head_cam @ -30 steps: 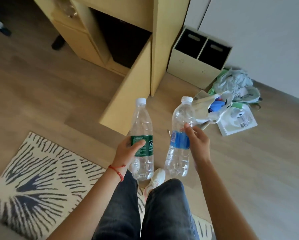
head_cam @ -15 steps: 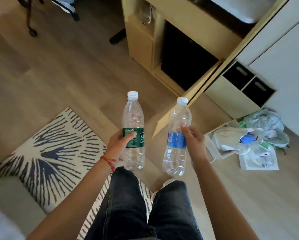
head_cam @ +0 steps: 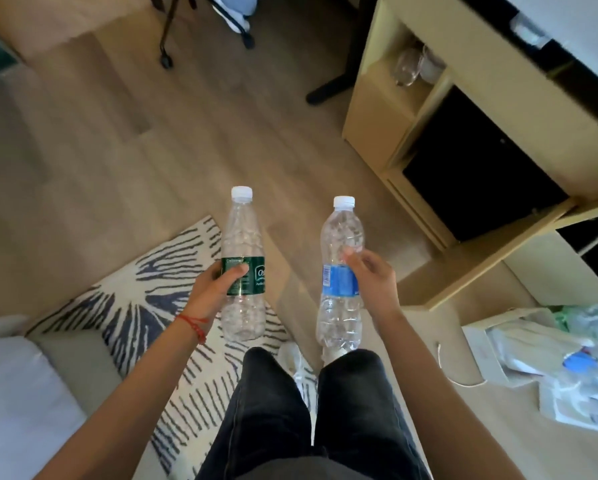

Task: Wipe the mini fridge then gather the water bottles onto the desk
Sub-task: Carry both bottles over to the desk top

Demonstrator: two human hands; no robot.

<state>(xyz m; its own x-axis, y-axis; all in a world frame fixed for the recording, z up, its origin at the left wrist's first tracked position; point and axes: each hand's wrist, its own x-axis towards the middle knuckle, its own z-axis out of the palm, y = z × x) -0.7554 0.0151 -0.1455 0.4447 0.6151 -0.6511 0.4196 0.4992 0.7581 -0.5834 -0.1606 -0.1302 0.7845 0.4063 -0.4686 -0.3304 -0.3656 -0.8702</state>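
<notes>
My left hand (head_cam: 211,285) grips a clear water bottle with a green label (head_cam: 243,237) around its middle, held upright over the rug. My right hand (head_cam: 373,278) grips a second clear bottle with a blue label (head_cam: 341,313), also upright, above the wooden floor. Both bottles have white caps. The black mini fridge (head_cam: 477,161) sits inside a light wooden cabinet at the right, its wooden door (head_cam: 491,258) swung open toward me. The dark-edged desk top (head_cam: 547,50) runs along the upper right corner.
A white rug with dark stripes (head_cam: 124,299) lies at lower left beside a pale bed corner (head_cam: 17,389). Bags and papers (head_cam: 567,358) are piled on the floor at lower right. Glasses (head_cam: 412,67) stand on a cabinet shelf. A chair base (head_cam: 339,81) and a stand's legs (head_cam: 173,29) are ahead.
My view has swung left and away from the cabinet, so the fridge and clutter moved toward the right edge. Both hands keep the same hold on the bottles.
</notes>
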